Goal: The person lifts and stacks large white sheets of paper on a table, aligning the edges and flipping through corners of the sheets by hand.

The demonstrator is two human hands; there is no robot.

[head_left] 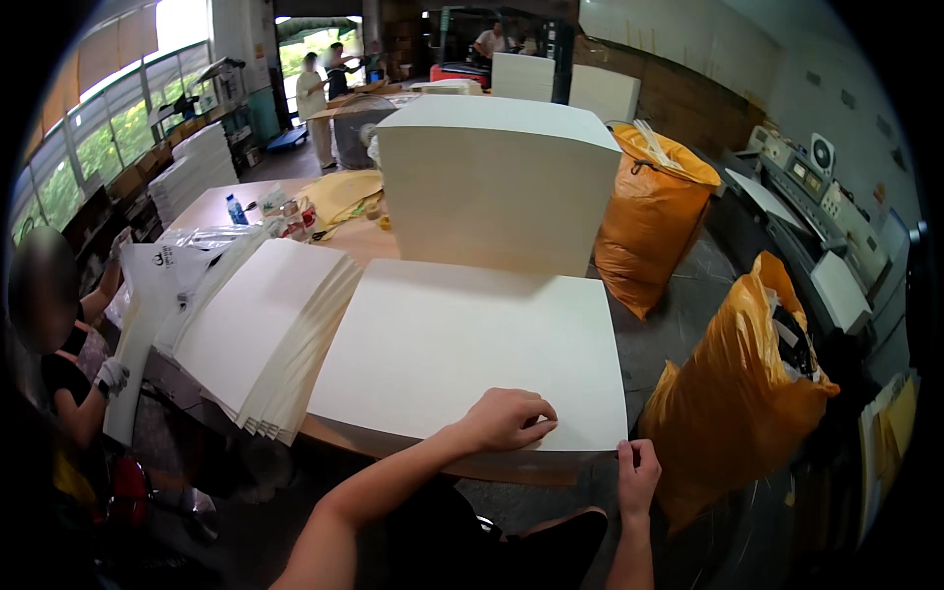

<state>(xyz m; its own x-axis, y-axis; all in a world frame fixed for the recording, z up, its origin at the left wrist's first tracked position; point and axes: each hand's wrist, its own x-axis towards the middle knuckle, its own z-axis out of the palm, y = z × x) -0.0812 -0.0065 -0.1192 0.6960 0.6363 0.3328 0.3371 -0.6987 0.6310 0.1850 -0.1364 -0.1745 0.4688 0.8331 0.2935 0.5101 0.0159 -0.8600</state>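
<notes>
Your left hand (506, 418) lies nearest you, curled knuckles-up on the near edge of a flat white paper stack (462, 354), its grip narrow, fingers folded under and pressing on the top sheet rather than closed around anything. At about four o'clock from it, your right hand (637, 477) pinches the stack's near right corner, thumb on top, fingers below the edge, so its grip is holding that corner. That stack sits at the centre of the wooden surface (221, 206), reaching right to its near edge. Just beside it at nine o'clock lies a fanned pile of white sheets (261, 329), its edges stepped and touching the flat stack's left side. At twelve o'clock a tall white block of paper (497, 182) stands upright behind the stack. An orange bag (644, 216) stands at two o'clock on the floor, and a second orange bag (733, 393) sits at three o'clock, near your right hand. At nine o'clock, well apart, another person's gloved hand (111, 376) shows beside a white plastic sheet (143, 295).
</notes>
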